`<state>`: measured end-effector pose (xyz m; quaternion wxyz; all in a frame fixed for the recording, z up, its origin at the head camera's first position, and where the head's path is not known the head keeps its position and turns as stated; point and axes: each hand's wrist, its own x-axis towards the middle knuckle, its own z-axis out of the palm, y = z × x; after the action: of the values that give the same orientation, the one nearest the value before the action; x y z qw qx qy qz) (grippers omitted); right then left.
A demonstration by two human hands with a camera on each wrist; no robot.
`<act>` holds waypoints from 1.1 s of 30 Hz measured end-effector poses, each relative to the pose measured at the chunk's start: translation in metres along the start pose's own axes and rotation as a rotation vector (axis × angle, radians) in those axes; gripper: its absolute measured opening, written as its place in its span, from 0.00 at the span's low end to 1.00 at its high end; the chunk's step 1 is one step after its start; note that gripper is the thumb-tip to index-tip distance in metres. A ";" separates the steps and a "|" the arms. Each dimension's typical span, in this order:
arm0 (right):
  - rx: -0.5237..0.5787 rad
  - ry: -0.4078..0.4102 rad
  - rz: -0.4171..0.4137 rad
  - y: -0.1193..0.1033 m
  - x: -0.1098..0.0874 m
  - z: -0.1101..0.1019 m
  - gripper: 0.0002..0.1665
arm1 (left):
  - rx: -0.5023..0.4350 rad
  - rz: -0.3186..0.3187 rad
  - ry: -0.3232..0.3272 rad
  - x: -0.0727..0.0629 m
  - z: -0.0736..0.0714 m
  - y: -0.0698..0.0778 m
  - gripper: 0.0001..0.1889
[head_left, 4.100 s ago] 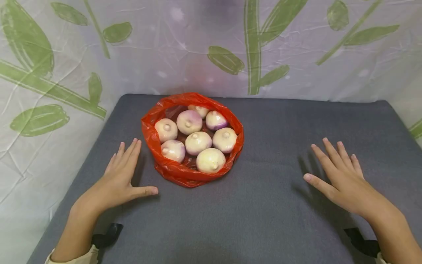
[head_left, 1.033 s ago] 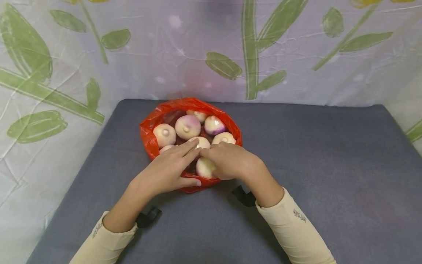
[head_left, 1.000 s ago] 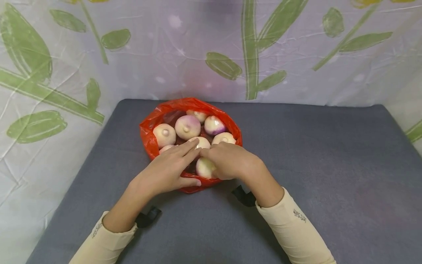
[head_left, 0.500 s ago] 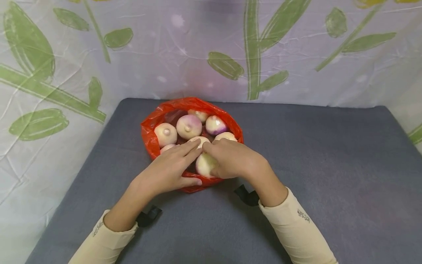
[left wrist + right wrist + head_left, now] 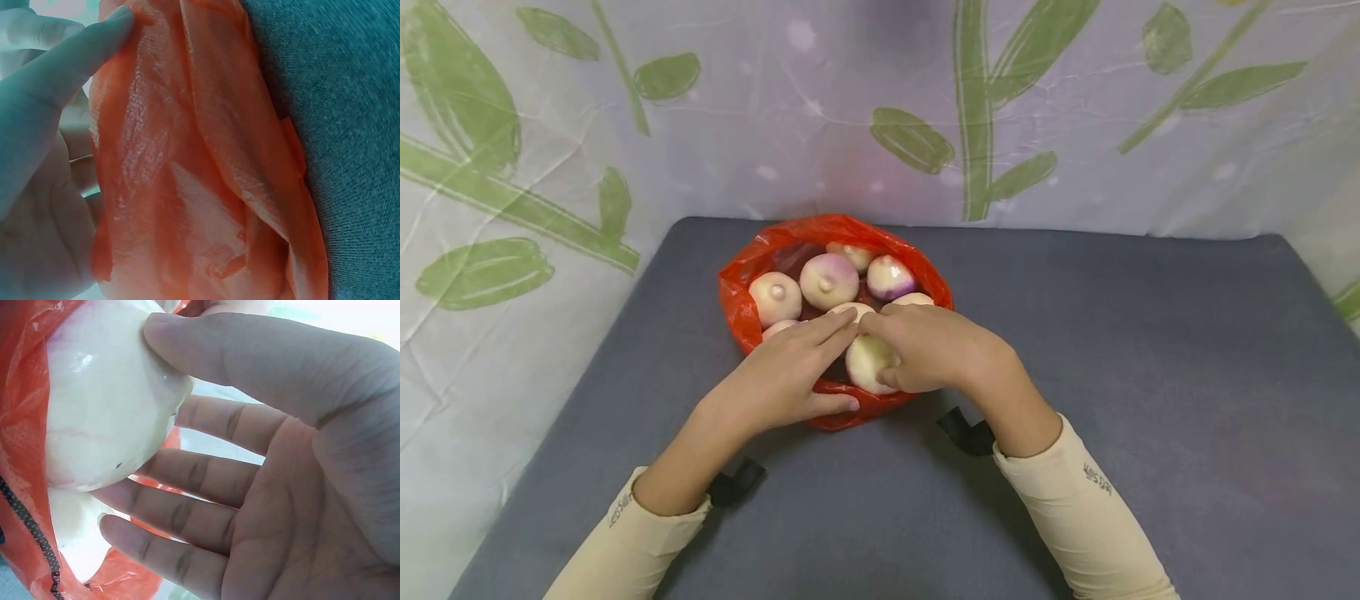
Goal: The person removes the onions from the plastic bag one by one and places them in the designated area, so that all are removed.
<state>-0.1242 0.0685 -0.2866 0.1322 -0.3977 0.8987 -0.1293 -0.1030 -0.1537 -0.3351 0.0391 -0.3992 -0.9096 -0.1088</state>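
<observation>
A red plastic bag [image 5: 741,304] with its mouth folded open holds several round, cream-and-purple turnips [image 5: 829,279]. My right hand [image 5: 943,350] reaches in from the right and grips the nearest turnip [image 5: 869,364]. In the right wrist view, thumb and fingers curve round that turnip [image 5: 106,400], with another pale one below it. Across the bag's near left side lies my left hand [image 5: 786,362], fingers straight, covering part of a turnip. Its thumb [image 5: 81,56] lies along the outside of the bag [image 5: 181,156] in the left wrist view, the other fingers behind the rim.
The bag stands on a grey cloth-covered table [image 5: 1112,333], left of the middle. A pale curtain [image 5: 775,125] with green leaf prints hangs behind the table and at its sides. Each wrist wears a black strap piece [image 5: 966,431] below a beige sleeve [image 5: 1075,500].
Both hands have come in from the table's sides to the bag. The right hand has taken hold of the nearest turnip and shifted it slightly over the last second; the left has stayed put.
</observation>
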 end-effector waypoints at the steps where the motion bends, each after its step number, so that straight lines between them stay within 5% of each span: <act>1: -0.003 -0.002 0.001 0.000 0.000 -0.001 0.21 | -0.001 0.003 0.002 0.000 0.000 0.000 0.47; 23: 0.021 0.046 -0.002 0.007 -0.009 -0.009 0.16 | -0.001 -0.021 -0.024 0.007 -0.005 0.003 0.44; 33: 0.061 0.098 -0.002 0.011 -0.014 -0.013 0.23 | 0.011 -0.012 -0.013 0.005 -0.004 0.003 0.45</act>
<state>-0.1277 0.0878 -0.2763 0.0999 -0.3873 0.8994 -0.1764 -0.1046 -0.1488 -0.3303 0.0346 -0.3941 -0.9128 -0.1012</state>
